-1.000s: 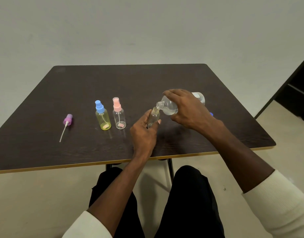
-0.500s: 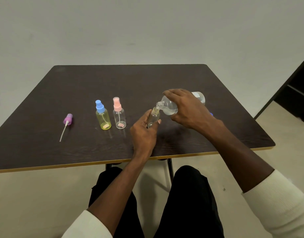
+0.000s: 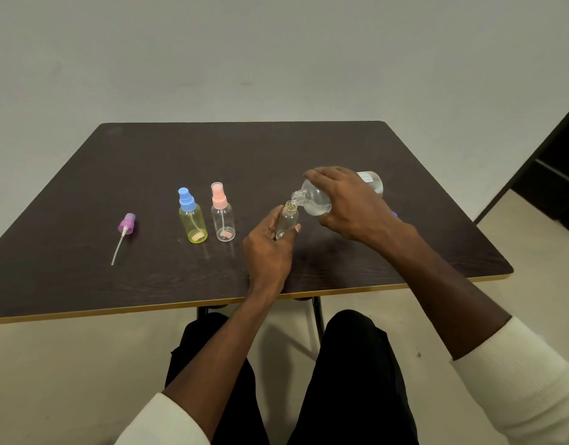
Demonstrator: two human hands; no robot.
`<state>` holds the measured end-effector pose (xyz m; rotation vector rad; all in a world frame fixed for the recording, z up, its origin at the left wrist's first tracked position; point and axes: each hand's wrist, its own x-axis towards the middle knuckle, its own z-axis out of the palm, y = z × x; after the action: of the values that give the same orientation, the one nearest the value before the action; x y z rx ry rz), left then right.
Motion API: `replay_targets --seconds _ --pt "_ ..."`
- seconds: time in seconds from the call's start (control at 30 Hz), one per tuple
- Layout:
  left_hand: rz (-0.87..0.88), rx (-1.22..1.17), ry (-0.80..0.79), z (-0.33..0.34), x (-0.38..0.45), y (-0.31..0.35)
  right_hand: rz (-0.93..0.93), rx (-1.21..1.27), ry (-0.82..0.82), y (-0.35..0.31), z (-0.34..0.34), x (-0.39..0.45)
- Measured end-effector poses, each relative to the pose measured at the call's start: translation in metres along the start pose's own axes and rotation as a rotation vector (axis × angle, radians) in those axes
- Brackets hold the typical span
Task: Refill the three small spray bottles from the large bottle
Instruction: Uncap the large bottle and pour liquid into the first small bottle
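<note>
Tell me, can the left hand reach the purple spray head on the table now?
Probably not yet: the left hand holds the small clear bottle. The path to the purple spray head looks free.

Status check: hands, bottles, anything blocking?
Left hand steadies open small bottle. Right hand tips large bottle, neck at its mouth. Blue-capped, pink-capped bottles capped. Nothing blocking.

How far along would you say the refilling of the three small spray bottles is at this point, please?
Early. Done: the purple spray cap is off and lies on the table. In hand: the right hand tips the large bottle mouth to mouth over the uncapped small bottle, held in the left hand. Left: the yellow bottle and the pink-capped clear bottle stand capped and look empty.
</note>
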<state>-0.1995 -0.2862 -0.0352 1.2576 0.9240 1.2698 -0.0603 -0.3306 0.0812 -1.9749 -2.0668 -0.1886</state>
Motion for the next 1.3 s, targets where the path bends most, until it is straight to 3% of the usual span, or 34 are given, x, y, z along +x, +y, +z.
replay_targets --seconds 1.3 --pt "-0.018 -0.009 0.040 0.0009 -0.0026 0.0041 -0.012 0.004 0.007 0.0008 0.0007 -0.0003"
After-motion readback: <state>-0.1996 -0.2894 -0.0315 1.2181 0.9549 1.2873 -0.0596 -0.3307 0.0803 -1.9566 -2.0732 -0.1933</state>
